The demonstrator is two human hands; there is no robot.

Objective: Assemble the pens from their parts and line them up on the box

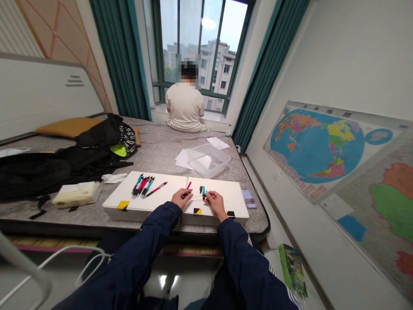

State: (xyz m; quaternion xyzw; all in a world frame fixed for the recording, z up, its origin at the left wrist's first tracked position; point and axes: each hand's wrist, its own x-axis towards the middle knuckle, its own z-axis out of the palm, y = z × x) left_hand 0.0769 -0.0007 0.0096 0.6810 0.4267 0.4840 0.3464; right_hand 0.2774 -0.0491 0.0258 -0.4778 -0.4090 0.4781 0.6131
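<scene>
My left hand (181, 198) is closed in a pinch, with a red pen barrel (189, 185) rising from its fingertips. My right hand (215, 203) is also pinched, close to a blue pen part (204, 192); what lies between its fingertips is too small to make out. A thin pale line, perhaps a refill, runs between the two hands. Small black pen parts (200, 189) lie just past the right fingertips. Both hands are over white boxes (232, 193) set side by side. On the left box several pens (142, 186) in blue and red are grouped, with one red-and-black pen (155, 190) beside them.
Behind the boxes are a clear plastic bin (209, 161) and white papers (182, 159). Left on the bed lie a tissue pack (76, 194) and black bags (64, 163). A phone-like item (249, 199) sits right. A person (185, 103) sits by the window, facing away.
</scene>
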